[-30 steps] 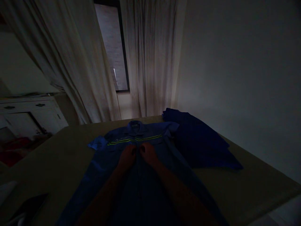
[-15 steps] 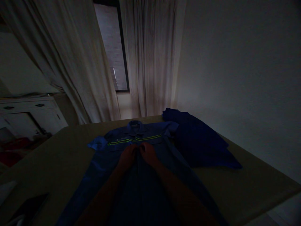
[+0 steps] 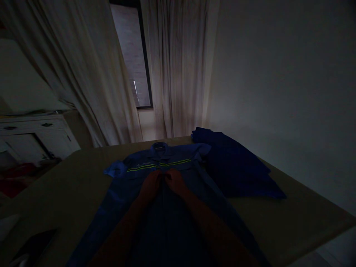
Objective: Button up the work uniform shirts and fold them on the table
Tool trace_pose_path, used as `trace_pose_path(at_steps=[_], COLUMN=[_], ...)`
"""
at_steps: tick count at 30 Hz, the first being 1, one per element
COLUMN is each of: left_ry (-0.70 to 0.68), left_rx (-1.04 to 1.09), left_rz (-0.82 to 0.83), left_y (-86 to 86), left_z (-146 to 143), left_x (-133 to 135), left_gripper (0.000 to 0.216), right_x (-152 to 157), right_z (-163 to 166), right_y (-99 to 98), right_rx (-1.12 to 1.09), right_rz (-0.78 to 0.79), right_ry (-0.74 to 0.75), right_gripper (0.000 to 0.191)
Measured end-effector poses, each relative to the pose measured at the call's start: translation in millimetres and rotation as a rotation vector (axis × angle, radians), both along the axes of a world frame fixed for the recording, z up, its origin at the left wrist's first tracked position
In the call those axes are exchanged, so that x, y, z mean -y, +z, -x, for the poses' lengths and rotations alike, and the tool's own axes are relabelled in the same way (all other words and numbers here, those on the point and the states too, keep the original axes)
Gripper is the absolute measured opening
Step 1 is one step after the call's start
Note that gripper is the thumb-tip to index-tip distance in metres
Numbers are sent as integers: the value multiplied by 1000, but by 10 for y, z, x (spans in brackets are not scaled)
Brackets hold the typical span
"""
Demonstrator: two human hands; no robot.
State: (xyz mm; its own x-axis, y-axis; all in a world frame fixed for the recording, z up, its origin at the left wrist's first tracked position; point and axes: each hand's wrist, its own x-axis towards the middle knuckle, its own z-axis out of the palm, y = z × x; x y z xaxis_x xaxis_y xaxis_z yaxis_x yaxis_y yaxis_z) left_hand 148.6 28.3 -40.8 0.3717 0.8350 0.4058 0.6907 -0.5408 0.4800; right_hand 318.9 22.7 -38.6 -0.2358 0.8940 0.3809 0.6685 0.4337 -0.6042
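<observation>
A blue work shirt (image 3: 116,211) with two yellow-green stripes across the chest lies front up, its collar at the far end. My left hand (image 3: 151,182) is closed at the shirt's front opening, just below the stripes. Close beside it, my right hand (image 3: 174,180) pinches the other side of the same opening. Both hands' fingertips nearly meet at the middle line of the shirt. What exactly lies between the fingers is too dark and small to make out, but shirt cloth is at the fingertips.
Dark blue folded cloth (image 3: 236,167) lies right of the shirt on the table (image 3: 278,222). A dark flat object (image 3: 35,244) and a white item (image 3: 8,224) are at the near left. Curtains (image 3: 180,74), a wall and a white cabinet (image 3: 52,135) stand beyond.
Very little differs. Both hands stay at the shirt's front opening, with only a slight shift of the fingers.
</observation>
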Motion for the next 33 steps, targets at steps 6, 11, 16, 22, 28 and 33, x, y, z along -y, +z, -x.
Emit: trace_pose_path(at_steps=[6,11,16,22,28,33], left_ry=[-11,-5,20,80,62,48], left_rx=[1,5,14,-7,-41,-66], left_rz=[-1,11,19,34,3,-13], left_y=[-12,13,33,52,67,67], left_z=[0,-8,-8,-10,-36,-36], left_x=[8,21,38,57,65,70], left_gripper=[20,19,18,14,13,14], right_x=[-15,-10,45,36,15,-6], right_z=[-4,14,55,60,35,13], right_y=[-31,-35,4,20,6,5], right_rx=[-117,-119,-104,-30,-46,-84], right_rz=[-5,-2,8,11,31,9], right_ry=[-53,-103,-127,-200,-206,-79], right_gripper=[15,13,21,15,14,21])
